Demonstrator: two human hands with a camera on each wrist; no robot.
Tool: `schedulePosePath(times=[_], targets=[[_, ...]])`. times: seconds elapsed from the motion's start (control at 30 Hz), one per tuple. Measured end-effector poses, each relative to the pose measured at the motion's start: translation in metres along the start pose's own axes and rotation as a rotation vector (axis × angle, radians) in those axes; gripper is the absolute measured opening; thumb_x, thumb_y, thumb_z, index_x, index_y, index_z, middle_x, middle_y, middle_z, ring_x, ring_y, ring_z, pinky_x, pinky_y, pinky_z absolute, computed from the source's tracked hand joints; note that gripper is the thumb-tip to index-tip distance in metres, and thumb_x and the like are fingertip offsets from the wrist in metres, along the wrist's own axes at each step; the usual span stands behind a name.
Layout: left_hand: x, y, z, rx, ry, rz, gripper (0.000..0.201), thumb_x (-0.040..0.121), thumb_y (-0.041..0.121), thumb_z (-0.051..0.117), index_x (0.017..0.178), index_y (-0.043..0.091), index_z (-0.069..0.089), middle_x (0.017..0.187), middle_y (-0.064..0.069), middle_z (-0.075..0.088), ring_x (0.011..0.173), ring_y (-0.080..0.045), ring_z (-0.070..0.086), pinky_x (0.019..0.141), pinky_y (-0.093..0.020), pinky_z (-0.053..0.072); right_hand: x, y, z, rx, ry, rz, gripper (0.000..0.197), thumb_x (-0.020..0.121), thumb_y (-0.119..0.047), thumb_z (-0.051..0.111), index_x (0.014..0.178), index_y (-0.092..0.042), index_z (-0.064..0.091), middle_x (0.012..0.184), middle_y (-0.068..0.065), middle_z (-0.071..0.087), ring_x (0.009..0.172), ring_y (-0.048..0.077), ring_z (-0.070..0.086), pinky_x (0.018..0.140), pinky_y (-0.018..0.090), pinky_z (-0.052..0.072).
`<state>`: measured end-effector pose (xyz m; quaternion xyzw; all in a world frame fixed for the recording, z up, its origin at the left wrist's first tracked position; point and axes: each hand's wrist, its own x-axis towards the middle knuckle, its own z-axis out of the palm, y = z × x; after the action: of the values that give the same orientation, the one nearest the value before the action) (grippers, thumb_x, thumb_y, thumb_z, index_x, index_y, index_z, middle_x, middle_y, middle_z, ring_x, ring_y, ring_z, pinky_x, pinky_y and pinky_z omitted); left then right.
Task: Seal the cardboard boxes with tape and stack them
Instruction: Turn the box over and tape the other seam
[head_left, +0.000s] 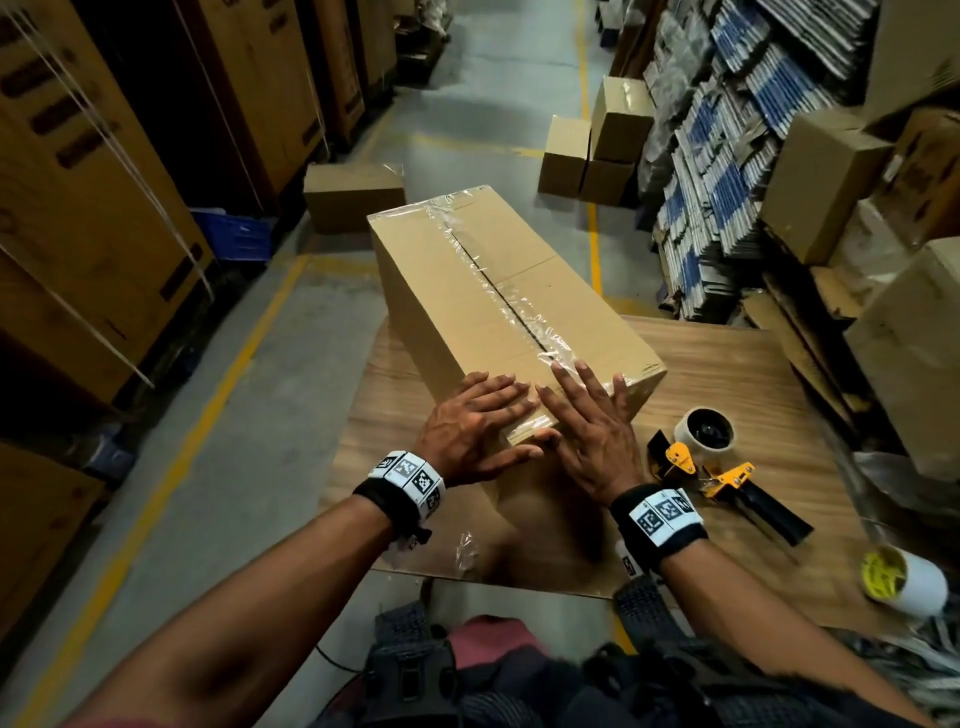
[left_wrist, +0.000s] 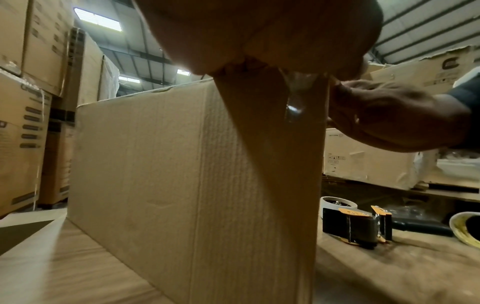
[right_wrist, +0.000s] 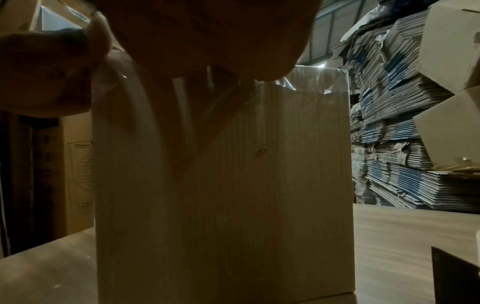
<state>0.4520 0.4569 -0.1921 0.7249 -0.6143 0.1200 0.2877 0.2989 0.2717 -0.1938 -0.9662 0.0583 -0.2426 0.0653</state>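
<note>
Both flat hands, left hand (head_left: 470, 423) and right hand (head_left: 592, 421), press side by side on the box (head_left: 498, 291) at its near end, fingers spread wide.

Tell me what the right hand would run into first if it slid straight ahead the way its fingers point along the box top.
The right hand lies flat on the cardboard box, fingers pointing up its length. Sliding on, it would first meet the crinkled clear tape over the centre seam, just beyond its fingertips.

Grey concrete floor (head_left: 493, 78) with yellow lines, wooden table (head_left: 727, 374), ceiling lights (left_wrist: 97, 19)
</note>
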Motion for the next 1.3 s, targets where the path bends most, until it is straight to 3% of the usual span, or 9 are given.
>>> schedulePosePath(times=[0.13,0.23,0.37,0.5,0.63,0.83,1.1,1.2,1.3], targets=[[-0.002,0.005,0.004,0.059,0.052,0.028,0.049,0.100,0.049,0.063,0.138,0.017,0.069,0.145,-0.006,0.063,0.140,-0.025,0.055,0.119,-0.048,0.037,0.000,0.000,0.003,-0.007,0.027,-0.008,0.053,0.106,-0.048,0.036,0.151,-0.025,0.052,0.164,0.003,0.039,0.154,0.030,0.029,0.120,0.068,0.015],[-0.003,0.004,0.003,0.042,0.033,0.015,0.055,0.100,0.054,0.063,0.138,0.013,0.068,0.147,-0.007,0.062,0.141,-0.025,0.053,0.118,-0.050,0.038,-0.001,-0.002,-0.001,0.009,-0.018,0.003,0.062,0.107,-0.056,0.027,0.156,-0.022,0.043,0.166,0.001,0.034,0.157,0.026,0.023,0.121,0.068,0.013],[-0.004,0.000,-0.009,0.007,-0.015,0.007,0.058,0.099,0.053,0.063,0.142,0.013,0.064,0.149,-0.007,0.059,0.144,-0.023,0.051,0.120,-0.052,0.036,0.003,-0.005,-0.011,0.070,-0.087,0.073,0.081,0.103,-0.068,0.024,0.162,-0.014,0.027,0.168,0.003,0.028,0.158,0.018,0.017,0.128,0.053,0.011],[-0.021,-0.004,-0.012,0.077,0.018,0.033,0.039,0.106,0.038,0.059,0.138,0.019,0.068,0.149,-0.003,0.060,0.146,-0.021,0.048,0.121,-0.054,0.032,0.000,0.000,-0.010,-0.016,-0.041,-0.117,0.062,0.108,-0.057,0.029,0.149,-0.018,0.055,0.160,0.005,0.044,0.153,0.024,0.032,0.120,0.055,0.032],[-0.031,0.000,-0.010,0.026,0.093,-0.033,0.034,0.103,0.036,0.067,0.132,0.019,0.073,0.144,0.001,0.064,0.146,-0.021,0.049,0.121,-0.056,0.033,0.005,-0.010,0.002,0.015,0.072,-0.072,0.040,0.106,-0.039,0.049,0.134,-0.020,0.069,0.145,0.002,0.061,0.145,0.024,0.046,0.114,0.054,0.040],[-0.029,-0.001,-0.017,-0.047,0.063,-0.080,0.042,0.108,0.045,0.050,0.134,0.020,0.071,0.144,0.004,0.063,0.147,-0.019,0.047,0.122,-0.056,0.031,0.002,-0.013,0.008,0.074,0.134,-0.060,0.042,0.104,-0.040,0.052,0.135,-0.016,0.068,0.144,0.003,0.061,0.143,0.024,0.049,0.115,0.059,0.037],[-0.029,0.002,-0.013,-0.055,0.143,-0.066,0.029,0.102,0.030,0.068,0.128,0.019,0.075,0.139,0.003,0.067,0.142,-0.018,0.053,0.118,-0.056,0.036,0.001,-0.013,0.016,0.085,0.171,-0.046,0.037,0.107,-0.037,0.051,0.132,-0.019,0.071,0.144,0.002,0.062,0.142,0.023,0.050,0.114,0.061,0.037],[-0.029,0.007,-0.017,-0.108,0.143,-0.124,0.038,0.102,0.037,0.064,0.132,0.015,0.072,0.146,-0.002,0.062,0.146,-0.020,0.048,0.118,-0.057,0.037,0.001,-0.016,0.006,0.134,0.111,-0.033,0.049,0.108,-0.049,0.042,0.141,-0.018,0.063,0.150,0.004,0.056,0.147,0.024,0.044,0.117,0.062,0.034],[-0.024,0.013,-0.029,-0.198,0.241,-0.355,0.051,0.100,0.048,0.062,0.137,0.012,0.068,0.152,-0.007,0.056,0.148,-0.022,0.046,0.121,-0.049,0.038,0.008,-0.007,-0.008,0.145,0.131,0.070,0.050,0.101,-0.044,0.057,0.144,-0.019,0.059,0.153,0.006,0.054,0.150,0.027,0.039,0.119,0.061,0.029]])
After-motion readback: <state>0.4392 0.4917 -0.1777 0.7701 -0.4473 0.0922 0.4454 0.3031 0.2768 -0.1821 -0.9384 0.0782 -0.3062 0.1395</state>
